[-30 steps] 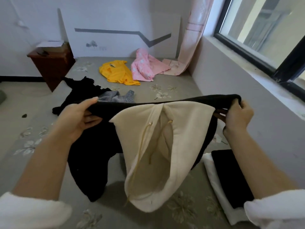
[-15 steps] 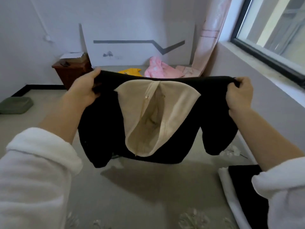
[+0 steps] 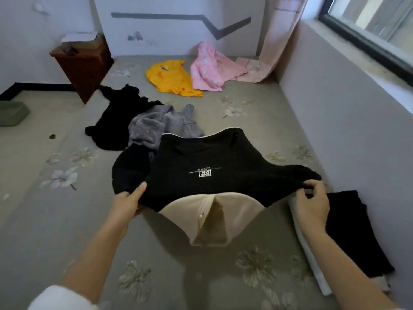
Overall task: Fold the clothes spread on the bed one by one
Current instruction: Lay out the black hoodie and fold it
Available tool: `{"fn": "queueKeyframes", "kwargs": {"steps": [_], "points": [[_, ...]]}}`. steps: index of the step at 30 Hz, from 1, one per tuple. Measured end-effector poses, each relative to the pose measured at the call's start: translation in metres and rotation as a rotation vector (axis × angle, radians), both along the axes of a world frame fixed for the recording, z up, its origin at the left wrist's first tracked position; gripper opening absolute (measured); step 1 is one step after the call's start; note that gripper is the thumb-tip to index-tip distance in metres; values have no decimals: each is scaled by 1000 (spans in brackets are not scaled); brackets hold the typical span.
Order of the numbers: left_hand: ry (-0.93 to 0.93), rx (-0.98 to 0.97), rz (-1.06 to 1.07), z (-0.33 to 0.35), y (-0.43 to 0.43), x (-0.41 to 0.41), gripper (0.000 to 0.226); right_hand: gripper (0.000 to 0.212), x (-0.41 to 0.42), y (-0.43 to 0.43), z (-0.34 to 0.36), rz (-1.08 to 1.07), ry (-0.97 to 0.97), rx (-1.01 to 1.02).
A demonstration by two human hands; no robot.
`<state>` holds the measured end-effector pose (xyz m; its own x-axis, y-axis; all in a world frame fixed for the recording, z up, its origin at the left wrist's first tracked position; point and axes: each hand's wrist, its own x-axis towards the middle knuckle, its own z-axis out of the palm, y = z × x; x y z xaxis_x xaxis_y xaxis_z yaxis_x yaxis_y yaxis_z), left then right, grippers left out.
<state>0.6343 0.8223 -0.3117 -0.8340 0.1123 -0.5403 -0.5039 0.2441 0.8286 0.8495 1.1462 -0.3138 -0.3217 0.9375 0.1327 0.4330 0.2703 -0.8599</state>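
A black hoodie [image 3: 214, 171] with a small white logo lies stretched out over the grey flowered bed [image 3: 67, 220], its body flung away from me. Its cream-lined hood [image 3: 212, 222] hangs open toward me. My left hand [image 3: 128, 203] grips the hoodie's left shoulder and my right hand [image 3: 311, 204] pinches its right shoulder. Beyond it lie a crumpled grey garment [image 3: 161, 125], a black garment [image 3: 118, 117], a yellow garment [image 3: 172, 79] and a pink garment [image 3: 209, 67].
A folded stack, black garment [image 3: 350, 233] on white, lies at the bed's right edge against the grey wall [image 3: 348, 121] under the window. A dark red nightstand [image 3: 82, 63] stands at the far left. A pink curtain [image 3: 274, 41] hangs in the far corner.
The hoodie was held up in the air by its shoulders; now it has been flipped forward and lowered, its body spread on the bed with the logo side up.
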Motion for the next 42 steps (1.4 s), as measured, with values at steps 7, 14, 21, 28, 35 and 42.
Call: {"fn": "queueKeyframes", "kwargs": {"steps": [7, 14, 21, 28, 35, 42], "points": [[-565, -96, 35, -116, -13, 82, 52, 19, 45, -43, -110, 19, -485, -411], [-513, -13, 42, -164, -28, 94, 15, 32, 49, -70, -147, -89, -307, -489], [-321, -424, -436, -217, -45, 135, 15, 32, 73, -107, -196, -191, -372, -860], [-93, -778, -977, -261, -44, 152, 43, 41, 93, -127, -259, 395, -1052, -589], [-149, -402, -783, -233, -41, 138, 33, 27, 85, -125, -225, 458, -871, -598], [-769, -148, -774, -209, -67, 118, 60, 29, 108, -123, -191, 254, -487, -1395]]}}
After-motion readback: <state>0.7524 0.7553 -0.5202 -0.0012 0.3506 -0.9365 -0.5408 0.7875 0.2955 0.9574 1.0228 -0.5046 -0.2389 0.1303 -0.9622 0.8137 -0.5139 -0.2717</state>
